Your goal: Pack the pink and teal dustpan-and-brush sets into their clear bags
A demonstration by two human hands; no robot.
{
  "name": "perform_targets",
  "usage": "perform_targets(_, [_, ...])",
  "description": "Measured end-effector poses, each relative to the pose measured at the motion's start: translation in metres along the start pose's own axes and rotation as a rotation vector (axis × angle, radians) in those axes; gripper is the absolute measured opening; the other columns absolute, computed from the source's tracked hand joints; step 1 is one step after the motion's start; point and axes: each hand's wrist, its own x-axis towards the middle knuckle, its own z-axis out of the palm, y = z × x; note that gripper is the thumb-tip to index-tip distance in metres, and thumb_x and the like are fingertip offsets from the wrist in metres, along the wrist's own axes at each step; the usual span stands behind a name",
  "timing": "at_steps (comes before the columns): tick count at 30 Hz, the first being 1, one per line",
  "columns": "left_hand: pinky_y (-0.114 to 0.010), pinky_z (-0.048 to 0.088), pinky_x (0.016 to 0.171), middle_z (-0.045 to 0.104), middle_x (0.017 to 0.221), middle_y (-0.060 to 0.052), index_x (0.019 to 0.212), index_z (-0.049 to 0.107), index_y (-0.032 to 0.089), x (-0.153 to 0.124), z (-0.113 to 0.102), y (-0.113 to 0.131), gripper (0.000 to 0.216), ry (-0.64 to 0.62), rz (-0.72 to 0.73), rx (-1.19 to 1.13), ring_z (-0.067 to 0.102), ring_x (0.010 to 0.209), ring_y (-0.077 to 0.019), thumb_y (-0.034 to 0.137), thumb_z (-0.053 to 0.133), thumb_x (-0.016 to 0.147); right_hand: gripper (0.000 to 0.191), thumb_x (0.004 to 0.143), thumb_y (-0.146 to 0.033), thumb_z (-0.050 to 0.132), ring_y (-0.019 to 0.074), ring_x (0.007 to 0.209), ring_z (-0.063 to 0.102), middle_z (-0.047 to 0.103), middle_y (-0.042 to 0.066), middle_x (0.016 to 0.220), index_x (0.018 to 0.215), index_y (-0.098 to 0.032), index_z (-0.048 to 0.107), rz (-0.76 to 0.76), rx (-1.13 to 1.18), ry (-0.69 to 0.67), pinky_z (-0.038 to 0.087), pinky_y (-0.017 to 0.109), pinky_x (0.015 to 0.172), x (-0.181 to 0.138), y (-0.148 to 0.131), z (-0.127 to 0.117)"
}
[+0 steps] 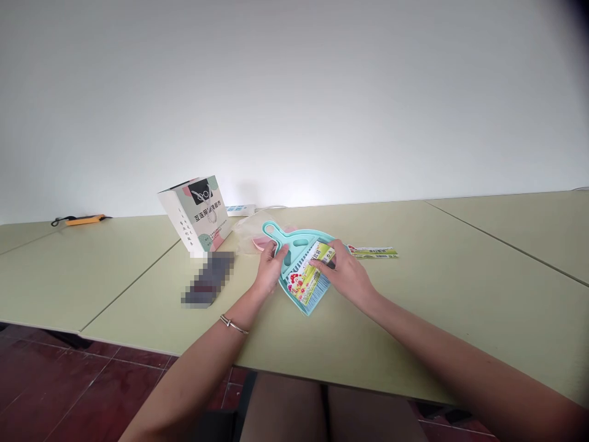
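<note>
A light turquoise dustpan (298, 250) is held tilted over the table in front of me. My left hand (269, 269) is closed on its left edge, thumb on top, below the looped handle. Lying in the pan is a small brush with blue-and-white bristles (318, 296), partly covered by a colourful printed label (304, 277) with red mushrooms. My right hand (346, 270) pinches the label's upper right end, thumb on its face. Its other fingers are hidden behind the label and the pan's right side.
A second printed label strip (380, 252) lies right of the pan. Behind the pan are a clear plastic bag (246, 230) and something pink. Leftward stand a printed paper bag (196, 215), a pixelated dark object (209, 281) and an orange item (85, 220) with a black strap.
</note>
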Motion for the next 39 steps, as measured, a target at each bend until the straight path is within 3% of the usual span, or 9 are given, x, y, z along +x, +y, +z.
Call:
perform_targets(5, [-0.031, 0.049, 0.080, 0.062, 0.101, -0.003, 0.089, 0.051, 0.020, -0.004, 0.003, 0.003, 0.036, 0.010, 0.045, -0.118, 0.060, 0.092, -0.0179, 0.043, 0.068, 0.065, 0.083, 0.057, -0.049, 0.072, 0.0319, 0.113, 0.043, 0.040, 0.016, 0.124, 0.123, -0.018, 0.032, -0.089, 0.135, 0.327, 0.042, 0.048, 0.087, 0.005, 0.003, 0.001])
perform_targets(8, [-0.031, 0.048, 0.086, 0.060, 0.107, -0.003, 0.096, 0.051, 0.022, -0.007, 0.006, 0.004, 0.041, 0.012, 0.097, -0.187, 0.058, 0.100, -0.0180, 0.041, 0.069, 0.065, 0.108, 0.045, -0.044, 0.081, 0.0332, 0.123, 0.035, 0.029, 0.017, 0.137, 0.132, -0.020, 0.023, 0.110, 0.352, 0.375, 0.043, 0.047, 0.093, 0.008, 0.003, -0.002])
perform_targets(13, [-0.032, 0.046, 0.090, 0.057, 0.119, -0.003, 0.103, 0.050, 0.023, -0.008, 0.008, 0.004, 0.048, -0.079, 0.071, -0.174, 0.054, 0.109, -0.0196, 0.044, 0.070, 0.065, 0.056, 0.062, -0.042, 0.076, 0.0282, 0.108, 0.058, 0.060, 0.010, 0.118, 0.110, -0.023, 0.055, 0.357, 0.958, -0.265, 0.052, 0.041, 0.085, 0.009, -0.001, -0.011])
perform_targets(15, [-0.033, 0.046, 0.089, 0.058, 0.118, -0.004, 0.106, 0.050, 0.024, -0.005, 0.005, 0.002, 0.046, -0.144, 0.041, -0.101, 0.055, 0.109, -0.0202, 0.050, 0.063, 0.071, 0.040, 0.067, -0.035, 0.074, 0.0260, 0.100, 0.063, 0.066, 0.008, 0.109, 0.102, -0.021, 0.061, 0.369, 1.071, -0.371, 0.054, 0.039, 0.083, 0.010, -0.001, -0.014])
perform_targets(18, [-0.035, 0.045, 0.089, 0.060, 0.112, -0.007, 0.106, 0.052, 0.022, 0.003, -0.005, 0.001, 0.040, -0.149, 0.127, 0.158, 0.056, 0.106, -0.0215, 0.053, 0.045, 0.083, 0.030, 0.068, -0.026, 0.074, 0.0240, 0.097, 0.065, 0.069, 0.006, 0.105, 0.096, -0.021, 0.064, 0.414, 1.118, -0.221, 0.056, 0.037, 0.081, 0.015, 0.005, -0.017])
perform_targets(21, [-0.038, 0.035, 0.100, 0.057, 0.118, -0.010, 0.108, 0.054, 0.020, 0.013, -0.022, 0.003, 0.031, 0.044, 0.296, 0.603, 0.049, 0.115, -0.0238, 0.039, 0.043, 0.086, 0.026, 0.068, -0.023, 0.072, 0.0232, 0.100, 0.065, 0.069, 0.003, 0.107, 0.092, -0.023, 0.063, 0.460, 1.179, 0.001, 0.058, 0.036, 0.081, 0.026, 0.020, -0.022])
perform_targets(26, [-0.050, 0.025, 0.103, 0.037, 0.138, -0.019, 0.120, 0.047, 0.016, 0.028, -0.056, 0.004, 0.038, 0.334, 0.056, 1.156, 0.030, 0.131, -0.0341, 0.023, 0.046, 0.082, 0.027, 0.067, -0.019, 0.072, 0.0220, 0.106, 0.062, 0.066, 0.000, 0.113, 0.091, -0.025, 0.061, 0.495, 1.166, 0.256, 0.059, 0.034, 0.081, 0.038, 0.043, -0.029])
perform_targets(33, [-0.058, 0.016, 0.106, 0.023, 0.150, -0.011, 0.116, 0.056, 0.025, 0.046, -0.077, -0.004, 0.038, 0.241, -0.120, 1.140, 0.011, 0.140, -0.0356, 0.028, 0.049, 0.079, 0.025, 0.067, -0.021, 0.072, 0.0241, 0.102, 0.064, 0.067, 0.003, 0.112, 0.088, -0.023, 0.061, 0.529, 1.130, 0.193, 0.060, 0.035, 0.076, 0.037, 0.045, -0.023])
perform_targets(39, [-0.057, 0.006, 0.110, 0.013, 0.154, 0.001, 0.105, 0.064, 0.027, 0.053, -0.080, -0.008, 0.031, 0.193, -0.011, 1.174, -0.001, 0.142, -0.0313, 0.034, 0.048, 0.080, 0.031, 0.063, -0.022, 0.076, 0.0240, 0.100, 0.065, 0.068, 0.002, 0.109, 0.092, -0.023, 0.063, 0.478, 1.171, 0.133, 0.060, 0.036, 0.077, 0.036, 0.045, -0.022])
